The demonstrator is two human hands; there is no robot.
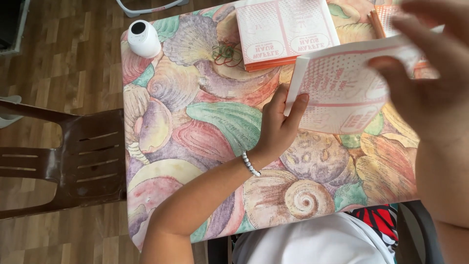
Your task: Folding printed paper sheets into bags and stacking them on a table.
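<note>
L hand (278, 128) pinched paper bag (342, 93) edge, mid-frame | R hand (430, 83) gripped bag's upper right | bag stack (286, 32) top centre on worktop (195, 122)

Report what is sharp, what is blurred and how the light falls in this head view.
Head view: even, soft daylight with no hard glare; the left hand and shell-patterned tablecloth are sharp; the right hand, close to the lens, is large and motion-blurred, as is the upper edge of the paper sleeve it holds; only faint shadows lie under the left forearm.
</note>
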